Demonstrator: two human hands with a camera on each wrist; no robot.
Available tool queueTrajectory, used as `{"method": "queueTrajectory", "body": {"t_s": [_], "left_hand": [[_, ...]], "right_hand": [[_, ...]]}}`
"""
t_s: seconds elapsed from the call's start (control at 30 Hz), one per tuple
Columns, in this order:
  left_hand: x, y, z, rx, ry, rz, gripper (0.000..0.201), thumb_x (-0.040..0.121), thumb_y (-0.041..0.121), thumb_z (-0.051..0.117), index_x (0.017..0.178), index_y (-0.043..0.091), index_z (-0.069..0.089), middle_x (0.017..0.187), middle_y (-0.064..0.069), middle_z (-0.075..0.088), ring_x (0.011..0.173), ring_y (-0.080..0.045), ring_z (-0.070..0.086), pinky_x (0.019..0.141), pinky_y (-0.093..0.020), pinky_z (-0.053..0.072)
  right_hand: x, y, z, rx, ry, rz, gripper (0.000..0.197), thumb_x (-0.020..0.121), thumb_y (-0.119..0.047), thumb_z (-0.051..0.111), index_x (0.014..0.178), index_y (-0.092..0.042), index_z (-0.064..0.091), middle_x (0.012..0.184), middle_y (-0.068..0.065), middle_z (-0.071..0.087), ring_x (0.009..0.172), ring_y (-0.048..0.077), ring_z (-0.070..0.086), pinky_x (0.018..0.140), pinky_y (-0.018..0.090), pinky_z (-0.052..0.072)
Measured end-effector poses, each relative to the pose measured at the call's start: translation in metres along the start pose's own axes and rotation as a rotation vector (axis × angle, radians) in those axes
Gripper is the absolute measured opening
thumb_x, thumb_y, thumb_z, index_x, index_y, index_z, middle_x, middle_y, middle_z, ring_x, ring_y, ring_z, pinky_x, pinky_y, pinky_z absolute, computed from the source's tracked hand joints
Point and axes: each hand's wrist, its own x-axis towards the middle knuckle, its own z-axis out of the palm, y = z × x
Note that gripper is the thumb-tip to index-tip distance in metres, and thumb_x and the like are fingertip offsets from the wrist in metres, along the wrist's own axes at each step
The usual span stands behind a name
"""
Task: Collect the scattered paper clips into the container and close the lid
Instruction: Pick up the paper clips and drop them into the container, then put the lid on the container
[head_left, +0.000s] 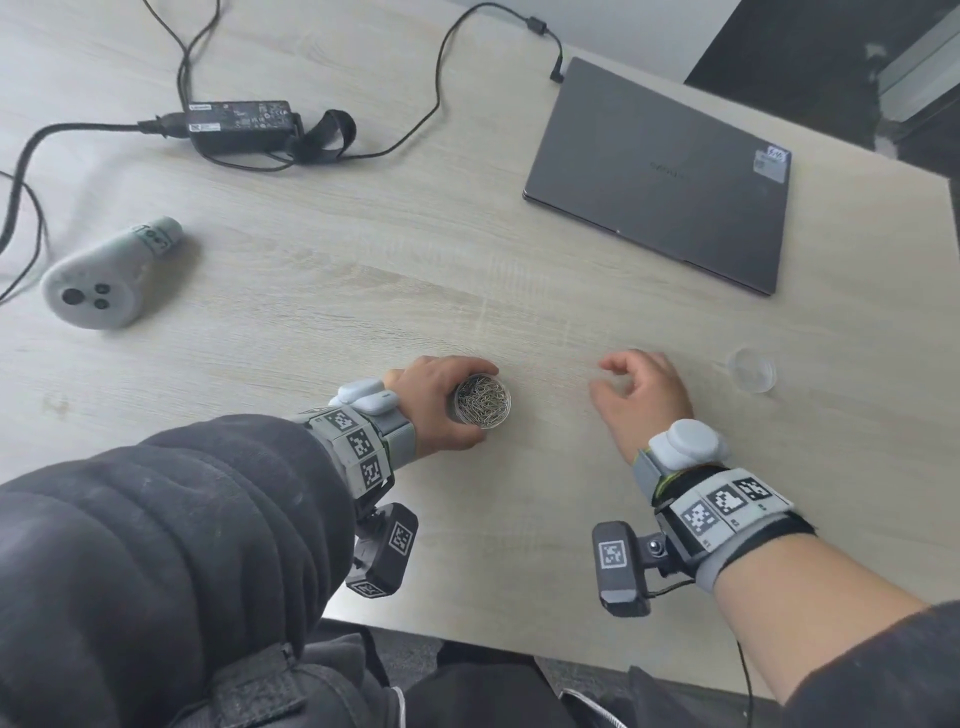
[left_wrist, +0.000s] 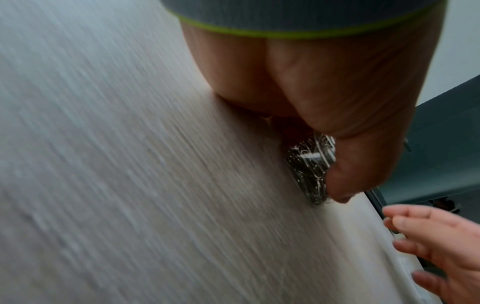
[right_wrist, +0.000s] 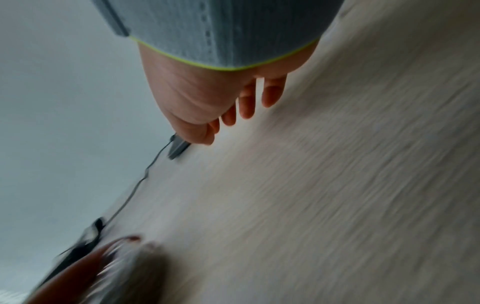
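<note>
Print on the power adapter label and the laptop lid and sticker is too blurred to read.

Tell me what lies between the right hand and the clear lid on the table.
Only bare table. In the head view, the right hand hovers left of the clear lid, with nothing on the wood between them.
</note>
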Motion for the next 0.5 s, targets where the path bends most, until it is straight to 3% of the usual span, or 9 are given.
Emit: {"method": "queueTrajectory", "body": {"t_s": [0.07, 0.13, 0.2, 0.27, 0.4, 0.5], "left_hand": [[0.0, 0.0, 0.0, -0.003, 0.005, 0.004, 0.076, 0.053, 0.066, 0.054, 0.127, 0.048, 0.048, 0.122, 0.024, 0.057, 0.119, -0.013, 0.048, 0.101, -0.047, 0.037], [0.0, 0.0, 0.001, -0.01, 0.005, 0.009, 0.075, 0.053, 0.066, 0.055, 0.126, 0.049, 0.048, 0.121, 0.024, 0.057, 0.119, -0.014, 0.049, 0.101, -0.049, 0.038], [0.001, -0.001, 0.001, -0.014, 0.001, 0.015, 0.074, 0.054, 0.066, 0.056, 0.125, 0.049, 0.047, 0.12, 0.024, 0.057, 0.119, -0.014, 0.05, 0.101, -0.05, 0.039], [0.001, 0.0, 0.001, -0.002, -0.003, 0.016, 0.075, 0.053, 0.066, 0.056, 0.126, 0.049, 0.047, 0.119, 0.026, 0.056, 0.119, -0.015, 0.05, 0.101, -0.05, 0.039], [0.0, 0.0, -0.001, 0.014, -0.006, 0.015, 0.074, 0.054, 0.066, 0.056, 0.126, 0.049, 0.046, 0.112, 0.032, 0.049, 0.118, -0.014, 0.049, 0.101, -0.05, 0.039], [-0.001, 0.002, -0.001, 0.02, -0.009, 0.01, 0.073, 0.056, 0.064, 0.059, 0.126, 0.048, 0.047, 0.117, 0.028, 0.054, 0.119, -0.013, 0.049, 0.101, -0.049, 0.039]], "right_hand": [[0.007, 0.023, -0.014, -0.141, 0.083, 0.08, 0.04, 0.08, -0.03, 0.062, 0.119, -0.025, 0.059, 0.13, 0.0, 0.049, 0.12, 0.026, 0.045, 0.101, 0.037, 0.036], [0.012, 0.041, -0.028, -0.266, 0.096, 0.246, 0.06, 0.079, -0.035, 0.06, 0.136, -0.027, 0.044, 0.148, -0.002, 0.032, 0.132, 0.03, 0.031, 0.105, 0.043, 0.032], [0.014, 0.055, -0.037, -0.335, 0.041, 0.405, 0.072, 0.079, -0.041, 0.058, 0.145, -0.027, 0.031, 0.156, -0.006, 0.015, 0.138, 0.031, 0.022, 0.108, 0.047, 0.029], [0.015, 0.065, -0.039, -0.378, -0.031, 0.48, 0.073, 0.081, -0.044, 0.055, 0.146, -0.026, 0.029, 0.159, -0.007, 0.007, 0.141, 0.032, 0.017, 0.11, 0.048, 0.026], [0.01, 0.068, -0.03, -0.383, -0.064, 0.423, 0.067, 0.083, -0.04, 0.053, 0.145, -0.022, 0.035, 0.159, -0.008, 0.01, 0.14, 0.031, 0.019, 0.11, 0.047, 0.027], [0.006, 0.063, -0.021, -0.403, -0.02, 0.336, 0.062, 0.079, -0.038, 0.057, 0.138, -0.027, 0.041, 0.159, -0.008, 0.007, 0.14, 0.03, 0.02, 0.109, 0.049, 0.029]]}}
